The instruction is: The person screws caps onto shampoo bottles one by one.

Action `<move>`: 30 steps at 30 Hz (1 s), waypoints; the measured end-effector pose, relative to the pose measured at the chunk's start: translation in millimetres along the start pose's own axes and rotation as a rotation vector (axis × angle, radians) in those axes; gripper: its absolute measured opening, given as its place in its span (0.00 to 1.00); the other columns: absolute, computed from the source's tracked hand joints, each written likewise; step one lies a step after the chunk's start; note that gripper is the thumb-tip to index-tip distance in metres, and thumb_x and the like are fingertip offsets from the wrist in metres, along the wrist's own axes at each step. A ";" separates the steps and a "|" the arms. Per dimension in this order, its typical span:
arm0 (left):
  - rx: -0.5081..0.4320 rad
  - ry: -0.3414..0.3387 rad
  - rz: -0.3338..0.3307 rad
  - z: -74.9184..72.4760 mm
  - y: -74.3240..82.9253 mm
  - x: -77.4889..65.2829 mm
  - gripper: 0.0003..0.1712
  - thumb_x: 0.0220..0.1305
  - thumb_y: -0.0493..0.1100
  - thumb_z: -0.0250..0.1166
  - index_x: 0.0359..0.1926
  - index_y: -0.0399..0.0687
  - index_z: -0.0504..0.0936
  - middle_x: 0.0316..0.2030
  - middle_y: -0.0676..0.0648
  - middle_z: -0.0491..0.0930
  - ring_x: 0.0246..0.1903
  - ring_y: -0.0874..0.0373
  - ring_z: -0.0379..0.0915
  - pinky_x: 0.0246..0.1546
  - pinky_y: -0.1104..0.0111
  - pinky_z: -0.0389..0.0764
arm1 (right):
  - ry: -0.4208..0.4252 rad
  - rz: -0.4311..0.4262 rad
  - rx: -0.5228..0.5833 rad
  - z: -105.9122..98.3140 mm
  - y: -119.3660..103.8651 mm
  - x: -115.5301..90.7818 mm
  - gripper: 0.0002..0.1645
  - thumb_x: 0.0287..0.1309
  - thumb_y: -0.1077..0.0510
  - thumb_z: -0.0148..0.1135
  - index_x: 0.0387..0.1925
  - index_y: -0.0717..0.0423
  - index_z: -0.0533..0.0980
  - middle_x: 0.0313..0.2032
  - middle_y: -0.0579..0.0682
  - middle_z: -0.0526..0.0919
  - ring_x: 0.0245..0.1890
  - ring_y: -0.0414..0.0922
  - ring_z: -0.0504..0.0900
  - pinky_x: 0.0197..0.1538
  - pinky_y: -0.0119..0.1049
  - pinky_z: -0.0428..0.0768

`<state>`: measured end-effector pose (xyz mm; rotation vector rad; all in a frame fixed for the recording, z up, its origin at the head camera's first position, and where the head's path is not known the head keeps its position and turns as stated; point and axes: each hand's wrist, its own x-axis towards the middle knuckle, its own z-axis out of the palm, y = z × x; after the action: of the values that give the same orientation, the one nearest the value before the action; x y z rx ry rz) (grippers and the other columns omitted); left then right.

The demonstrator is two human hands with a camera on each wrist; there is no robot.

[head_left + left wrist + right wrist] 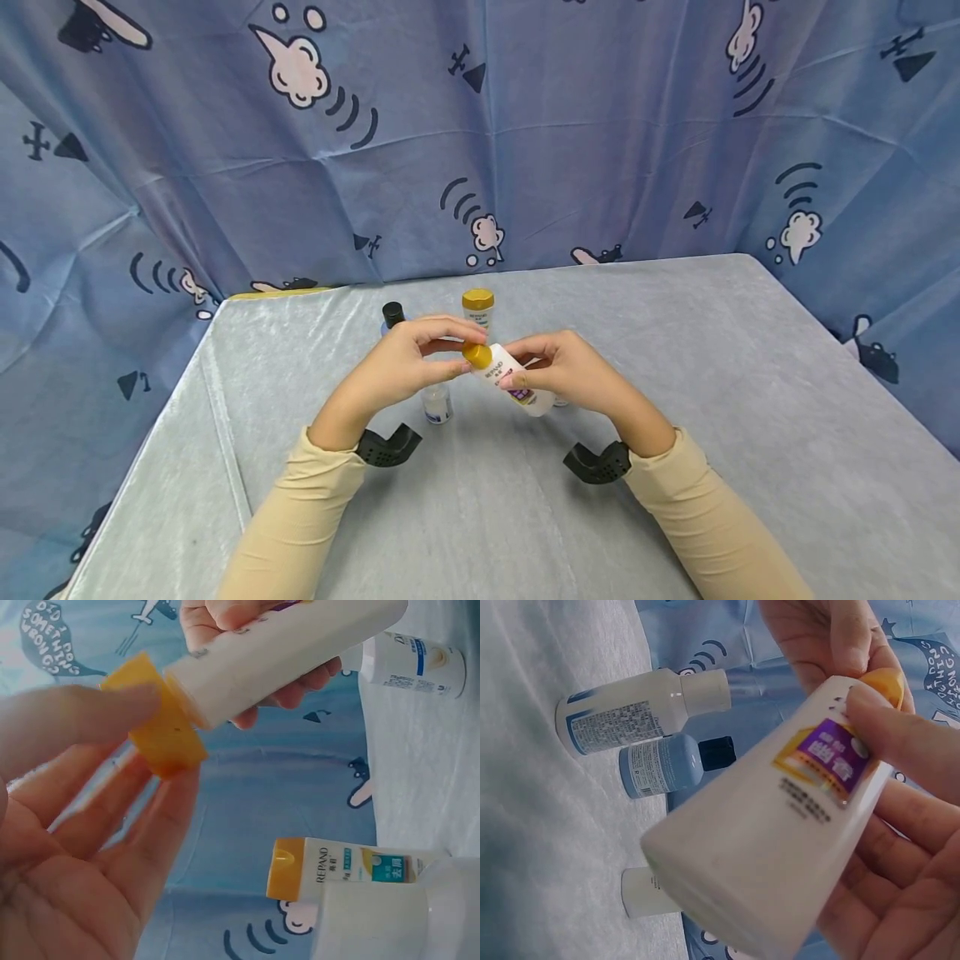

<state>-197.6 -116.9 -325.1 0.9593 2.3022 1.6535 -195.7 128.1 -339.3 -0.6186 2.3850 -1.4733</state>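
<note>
Above the table, my right hand (pixel 566 367) grips a white shampoo bottle (pixel 517 383) with a purple and yellow label, its body tilted. My left hand (pixel 416 354) pinches the bottle's yellow cap (pixel 161 720) between thumb and fingers. In the left wrist view the cap is at the neck end; I cannot tell whether it is fully seated. The label (pixel 829 757) faces the right wrist camera. Behind the hands stands another bottle with a yellow cap (pixel 478 308), its lower part hidden.
Near my left hand are a blue bottle (pixel 664 766) with a black cap and a white bottle (pixel 622 712) with a blue-edged label. Another white bottle (pixel 420 664) is partly hidden behind my right hand. A grey cloth covers the table (pixel 465 517); a blue patterned curtain (pixel 525 167) hangs behind.
</note>
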 end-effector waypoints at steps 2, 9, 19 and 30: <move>-0.014 0.009 -0.040 -0.6 1.6 0.0 0.32 0.57 0.29 0.70 0.64 0.36 0.74 0.63 0.41 0.75 0.64 0.45 0.71 0.65 0.64 0.75 | 0.011 0.002 0.003 0.5 1.6 0.5 0.22 0.55 0.59 0.73 0.51 0.63 0.82 0.41 0.60 0.88 0.32 0.42 0.87 0.36 0.37 0.85; -0.097 0.128 -0.301 2.7 2.8 3.6 0.38 0.56 0.40 0.75 0.66 0.39 0.72 0.61 0.42 0.77 0.58 0.51 0.77 0.59 0.63 0.80 | 0.077 0.007 0.030 3.8 3.5 1.9 0.21 0.54 0.61 0.74 0.50 0.64 0.83 0.41 0.61 0.87 0.33 0.44 0.88 0.34 0.37 0.85; -0.104 0.183 -0.321 9.7 3.8 4.6 0.24 0.56 0.39 0.75 0.54 0.42 0.82 0.50 0.42 0.83 0.45 0.56 0.83 0.49 0.65 0.85 | 0.079 -0.011 0.020 4.5 -1.0 0.6 0.21 0.53 0.60 0.74 0.49 0.62 0.83 0.41 0.60 0.87 0.32 0.44 0.88 0.33 0.37 0.85; -0.176 0.135 -0.224 10.9 6.2 3.1 0.23 0.57 0.30 0.71 0.56 0.35 0.81 0.57 0.38 0.81 0.50 0.49 0.83 0.50 0.64 0.85 | 0.046 0.004 0.049 1.3 -3.0 -1.1 0.22 0.54 0.61 0.73 0.51 0.64 0.83 0.42 0.62 0.87 0.32 0.43 0.87 0.36 0.38 0.85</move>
<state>-192.5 -105.3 -323.0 0.5479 2.2031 1.8343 -193.5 126.5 -337.2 -0.5745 2.3754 -1.5554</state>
